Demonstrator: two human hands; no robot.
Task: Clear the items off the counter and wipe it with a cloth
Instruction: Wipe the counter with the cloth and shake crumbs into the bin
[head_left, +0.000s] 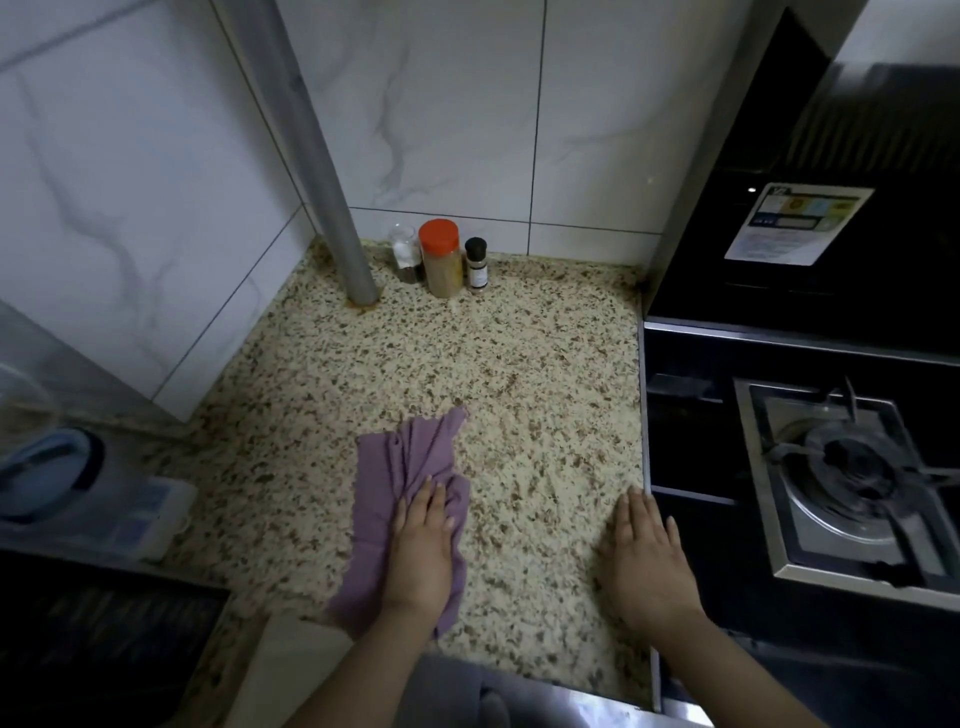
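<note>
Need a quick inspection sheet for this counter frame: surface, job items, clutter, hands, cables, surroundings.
Surface: speckled counter, mostly bare.
Job's things: purple cloth lying crumpled on the counter; three jars at the back wall: clear shaker, orange-lidded jar, black-capped bottle.
Clutter: plastic container at left edge.
Hands: left hand pressing flat on cloth; right hand flat on counter, holding nothing.
Cables: nothing seen.
Surroundings: grey pipe, tiled wall, gas stove at right.

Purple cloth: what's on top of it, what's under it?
The left hand presses flat on the purple cloth, fingers straight. Under the cloth is the speckled counter. Whether any dirt or crumbs lie beneath cannot be seen; the cloth covers that patch.
</note>
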